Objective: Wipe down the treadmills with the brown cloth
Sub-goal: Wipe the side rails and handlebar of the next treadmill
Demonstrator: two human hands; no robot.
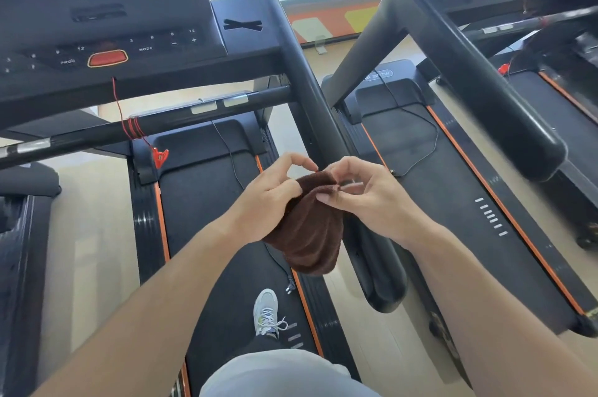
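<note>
- Holding the brown cloth (307, 228) in both hands, up in the air over the near treadmill (207, 202), close to its right edge.
- My left hand (271, 199) grips the cloth's top from the left, thumb pressed on the fabric, index and middle fingers curled above it.
- My right hand (365, 192) pinches the cloth's top edge from the right, fingertips bent in on the fabric; the two hands nearly touch at the top of the cloth.
- Cloth hangs bunched in folds below the hands, lower end dangling over the belt's right orange stripe (304, 296).
- I stand on the near treadmill belt, one grey sneaker (265, 312) toward the belt's right edge, near a loose black cable and plug (289, 286).
- Right handrail (326, 125) of this treadmill runs diagonally just behind the hands; cannot tell if the cloth touches it.
- Console (106, 40) sits at the far end, with a red stop button (107, 58) and a red safety cord (129, 125) wound on the front crossbar (161, 120), its clip (160, 157) hanging down.
- Second treadmill (453, 189) lies to the right, well apart from the cloth, its own handrail (485, 79) slanting above the belt, a black cable (420, 137) on its deck.
- Light wood floor (90, 235) shows between the machines.
</note>
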